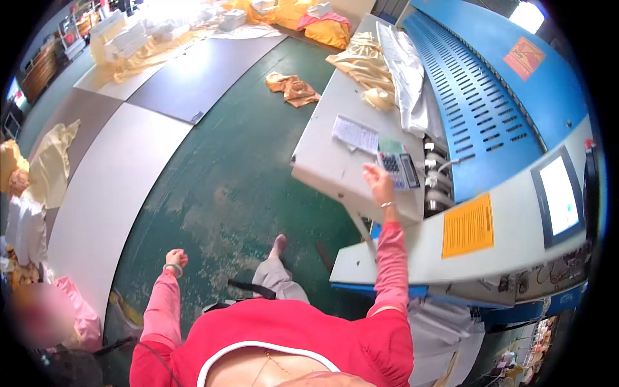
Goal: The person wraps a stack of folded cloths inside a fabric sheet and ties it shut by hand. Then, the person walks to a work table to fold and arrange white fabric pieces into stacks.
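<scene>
My right hand is over the near edge of a white machine table, beside a grey calculator. Its fingers are loosely bent and partly apart, with nothing visible in them. Whether they touch the calculator I cannot tell. Just beyond lies a sheet of paper with writing, and a small green piece shows by the calculator's top. Away from the table, my left hand hangs above the green floor, fingers curled closed and nothing seen in them.
A blue slotted machine stands at right, with a lit screen and an orange notice. Yellow cloth and white cloth lie on its table. An orange cloth is on the floor. Pale boards and a blurred person are left.
</scene>
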`<action>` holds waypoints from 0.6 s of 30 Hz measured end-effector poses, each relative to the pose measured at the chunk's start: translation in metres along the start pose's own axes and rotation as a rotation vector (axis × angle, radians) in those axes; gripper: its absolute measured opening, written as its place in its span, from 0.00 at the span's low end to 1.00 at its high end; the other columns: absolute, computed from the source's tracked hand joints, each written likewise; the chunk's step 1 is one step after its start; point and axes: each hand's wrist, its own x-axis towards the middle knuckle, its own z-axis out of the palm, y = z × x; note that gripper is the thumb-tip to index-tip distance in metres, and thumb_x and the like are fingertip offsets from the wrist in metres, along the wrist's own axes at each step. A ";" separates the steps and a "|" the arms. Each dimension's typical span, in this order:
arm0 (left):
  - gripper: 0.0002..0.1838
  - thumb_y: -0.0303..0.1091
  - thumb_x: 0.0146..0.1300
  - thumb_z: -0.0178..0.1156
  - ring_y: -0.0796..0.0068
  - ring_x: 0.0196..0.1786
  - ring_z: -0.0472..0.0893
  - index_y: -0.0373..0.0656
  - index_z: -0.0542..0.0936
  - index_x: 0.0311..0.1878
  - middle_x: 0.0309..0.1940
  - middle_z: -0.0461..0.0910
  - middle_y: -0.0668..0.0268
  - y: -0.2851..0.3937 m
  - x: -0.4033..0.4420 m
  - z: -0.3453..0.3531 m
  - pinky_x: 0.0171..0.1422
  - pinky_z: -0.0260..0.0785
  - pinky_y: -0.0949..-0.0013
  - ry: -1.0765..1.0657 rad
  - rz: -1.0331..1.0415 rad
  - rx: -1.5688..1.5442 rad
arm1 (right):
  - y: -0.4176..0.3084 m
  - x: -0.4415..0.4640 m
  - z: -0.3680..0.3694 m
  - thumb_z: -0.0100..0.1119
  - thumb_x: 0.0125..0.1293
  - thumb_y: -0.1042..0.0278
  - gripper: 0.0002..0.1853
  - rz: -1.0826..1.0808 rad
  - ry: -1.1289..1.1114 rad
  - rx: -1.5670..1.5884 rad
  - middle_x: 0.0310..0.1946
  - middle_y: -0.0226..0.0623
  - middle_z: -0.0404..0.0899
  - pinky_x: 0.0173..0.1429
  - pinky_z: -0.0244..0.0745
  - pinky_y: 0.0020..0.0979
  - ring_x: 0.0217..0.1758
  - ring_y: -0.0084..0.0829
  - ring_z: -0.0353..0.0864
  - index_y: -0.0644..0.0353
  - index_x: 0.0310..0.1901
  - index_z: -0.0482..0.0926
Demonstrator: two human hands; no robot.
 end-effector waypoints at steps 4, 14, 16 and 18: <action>0.03 0.30 0.44 0.54 0.71 0.18 0.73 0.44 0.75 0.20 0.15 0.73 0.65 -0.005 0.071 0.047 0.21 0.65 0.68 -0.203 0.166 0.576 | 0.112 0.186 -0.058 0.59 0.49 0.65 0.18 0.039 0.146 -0.282 0.40 0.46 0.75 0.49 0.68 0.33 0.45 0.39 0.74 0.58 0.44 0.75; 0.07 0.28 0.54 0.52 0.65 0.18 0.75 0.39 0.71 0.37 0.22 0.75 0.59 0.073 0.095 0.159 0.19 0.68 0.65 -0.040 -0.329 0.288 | 0.274 0.368 -0.072 0.58 0.49 0.60 0.20 0.782 0.231 -0.978 0.41 0.46 0.75 0.53 0.68 0.38 0.47 0.41 0.74 0.55 0.45 0.75; 0.07 0.28 0.54 0.51 0.66 0.17 0.74 0.39 0.71 0.36 0.21 0.74 0.58 0.078 0.101 0.157 0.18 0.67 0.65 0.000 -0.311 0.239 | 0.307 0.392 -0.082 0.53 0.52 0.63 0.15 0.863 0.218 -0.890 0.47 0.42 0.72 0.52 0.69 0.38 0.50 0.40 0.72 0.54 0.42 0.77; 0.05 0.27 0.54 0.50 0.66 0.19 0.75 0.40 0.72 0.35 0.21 0.74 0.59 0.075 0.103 0.150 0.20 0.68 0.64 0.044 -0.335 0.318 | 0.301 0.409 -0.090 0.49 0.54 0.68 0.10 0.845 0.364 -0.821 0.39 0.41 0.77 0.45 0.73 0.39 0.43 0.41 0.77 0.58 0.34 0.80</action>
